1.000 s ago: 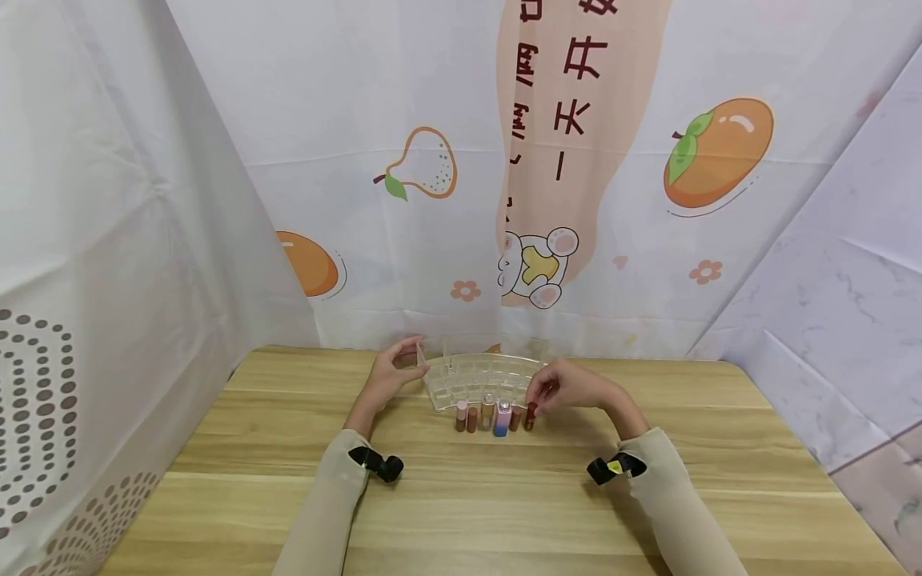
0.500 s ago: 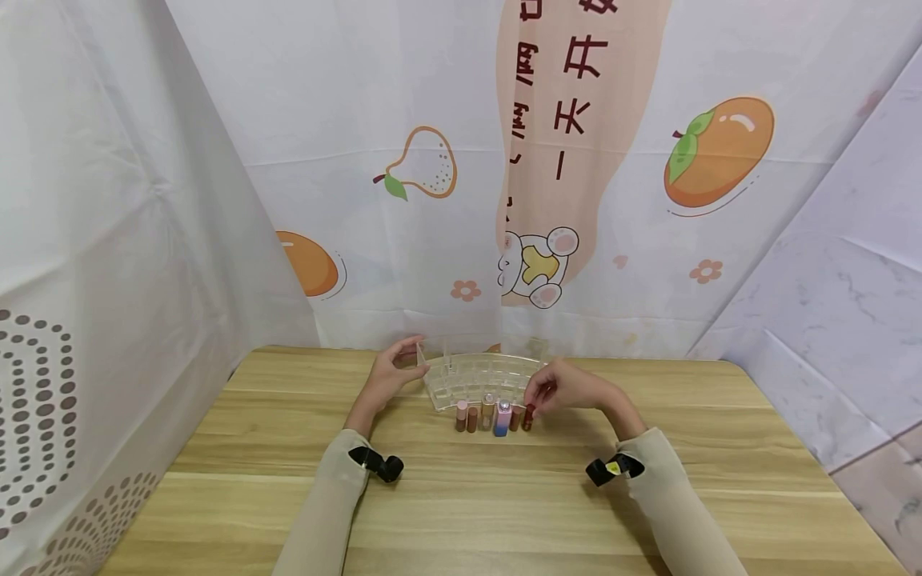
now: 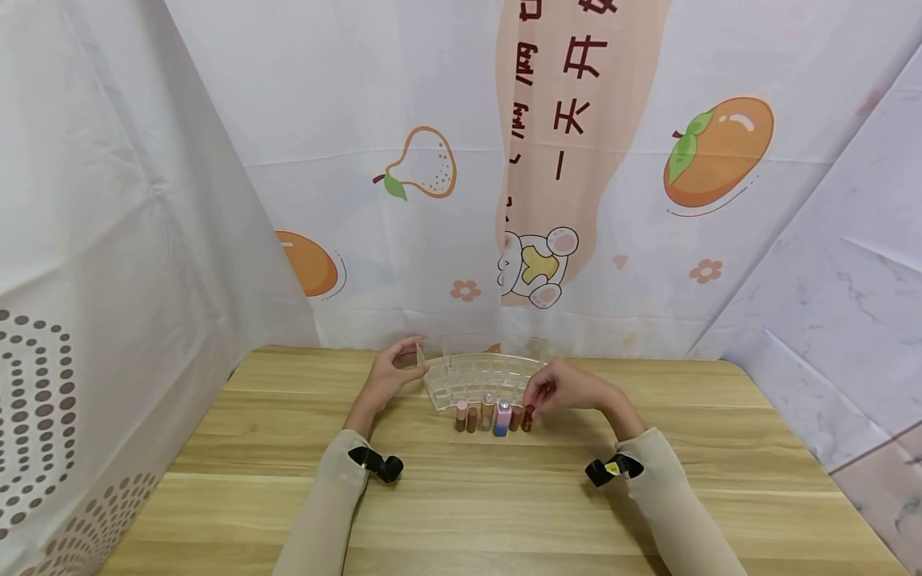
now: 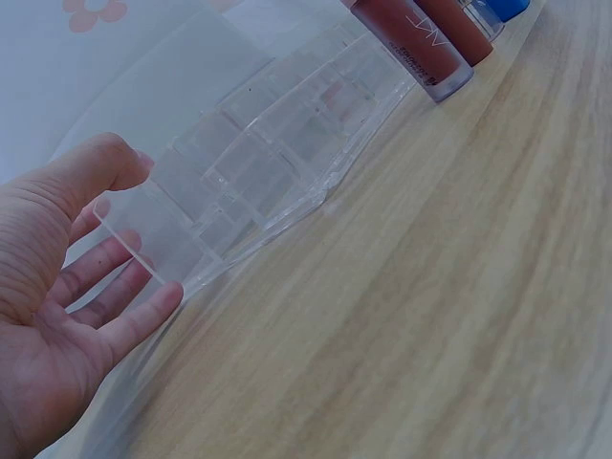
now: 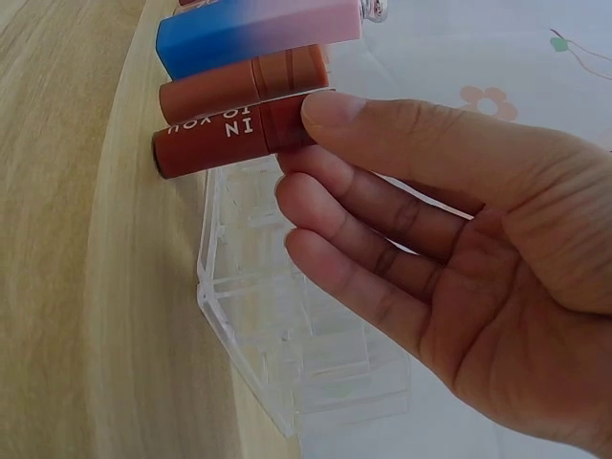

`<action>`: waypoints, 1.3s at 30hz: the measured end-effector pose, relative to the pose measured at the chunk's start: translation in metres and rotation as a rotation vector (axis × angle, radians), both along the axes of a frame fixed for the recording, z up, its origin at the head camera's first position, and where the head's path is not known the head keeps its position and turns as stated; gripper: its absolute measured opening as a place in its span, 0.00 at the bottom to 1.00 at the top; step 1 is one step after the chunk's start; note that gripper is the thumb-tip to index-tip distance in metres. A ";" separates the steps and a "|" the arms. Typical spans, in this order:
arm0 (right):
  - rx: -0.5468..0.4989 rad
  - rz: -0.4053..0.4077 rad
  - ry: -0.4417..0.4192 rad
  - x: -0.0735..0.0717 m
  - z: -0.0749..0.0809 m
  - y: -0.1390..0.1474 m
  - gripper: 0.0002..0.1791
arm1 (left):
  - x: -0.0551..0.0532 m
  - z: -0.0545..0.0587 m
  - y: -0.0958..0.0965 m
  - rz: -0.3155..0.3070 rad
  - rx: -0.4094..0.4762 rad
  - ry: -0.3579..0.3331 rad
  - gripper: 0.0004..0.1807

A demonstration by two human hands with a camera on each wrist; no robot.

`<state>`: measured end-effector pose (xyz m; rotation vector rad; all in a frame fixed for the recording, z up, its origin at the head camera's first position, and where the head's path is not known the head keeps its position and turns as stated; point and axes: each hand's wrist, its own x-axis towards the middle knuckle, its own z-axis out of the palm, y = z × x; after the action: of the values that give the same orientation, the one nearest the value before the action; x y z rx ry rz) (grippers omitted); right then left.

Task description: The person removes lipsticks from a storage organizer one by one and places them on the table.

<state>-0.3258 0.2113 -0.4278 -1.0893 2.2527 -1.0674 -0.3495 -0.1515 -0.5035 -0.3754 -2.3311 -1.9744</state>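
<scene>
A clear plastic lipstick organizer (image 3: 481,378), with a curved front and several compartments, stands near the back of the table. My left hand (image 3: 392,370) holds its left end; in the left wrist view the thumb (image 4: 105,164) is at its upper edge and fingers show through the side panel. Between thumb and fingertips, my right hand (image 3: 565,386) pinches the cap of a dark red lipstick tube (image 5: 215,148) with white lettering. This tube stands upright on the table, right beside a brown lipstick tube (image 5: 215,94), at the right end of a row before the organizer.
Further along the row stand a pink-and-blue lipstick (image 3: 502,420), a clear tube with a gold top (image 3: 487,414), a brown-red tube (image 3: 471,420) and a pink-capped tube (image 3: 461,418). A printed curtain (image 3: 403,264) hangs behind the wooden table (image 3: 468,512).
My right hand has shifted slightly left, bringing the dark red lipstick closer to the brown one beside it. My left hand and the organizer have stayed in place.
</scene>
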 end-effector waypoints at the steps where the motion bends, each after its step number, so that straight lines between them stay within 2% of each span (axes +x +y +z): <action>1: -0.001 0.003 -0.001 0.000 0.000 0.000 0.07 | 0.000 0.000 0.000 0.002 -0.003 0.003 0.34; 20: 0.005 0.000 -0.018 0.001 0.000 0.000 0.07 | -0.001 -0.001 -0.001 -0.009 0.022 -0.004 0.33; 39: -0.006 0.015 -0.011 0.000 -0.001 0.000 0.08 | -0.002 -0.001 -0.002 -0.007 0.002 -0.011 0.32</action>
<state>-0.3259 0.2117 -0.4284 -1.0986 2.2311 -1.0720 -0.3513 -0.1536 -0.5042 -0.3749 -2.3374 -1.9866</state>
